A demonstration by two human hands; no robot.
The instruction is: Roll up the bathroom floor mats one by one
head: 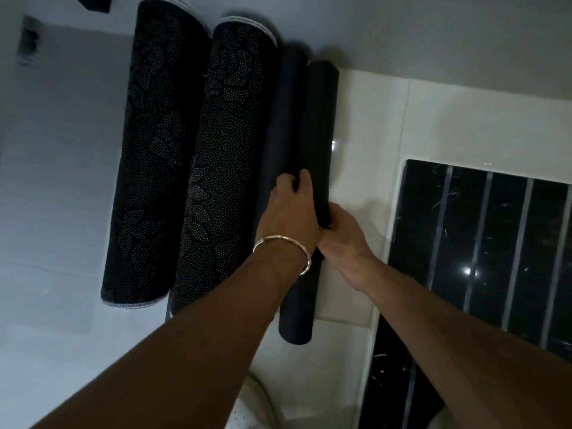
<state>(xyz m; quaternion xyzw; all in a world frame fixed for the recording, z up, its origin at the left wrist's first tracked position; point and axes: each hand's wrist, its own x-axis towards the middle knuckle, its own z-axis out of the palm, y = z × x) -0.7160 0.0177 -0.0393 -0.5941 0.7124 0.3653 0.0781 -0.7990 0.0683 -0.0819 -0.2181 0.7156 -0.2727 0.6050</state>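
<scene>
A plain black mat roll [318,125] lies lengthwise on the pale floor tiles, right of centre. My left hand [289,212], with a silver bracelet on the wrist, grips the roll from its left side, fingers curled over the top. My right hand [343,233] holds the same roll from the right, thumb side against it. Beside it on the left lies another plain dark roll [283,119], touching it. Further left, two thicker black rolls with dotted patterns [226,168] [151,156] lie side by side.
A black marble floor panel with pale stripes [495,249] fills the right side. Pale floor tile [365,125] surrounds the rolls. A white rounded object [257,407] shows at the bottom edge. A dark object [96,3] sits at the top left.
</scene>
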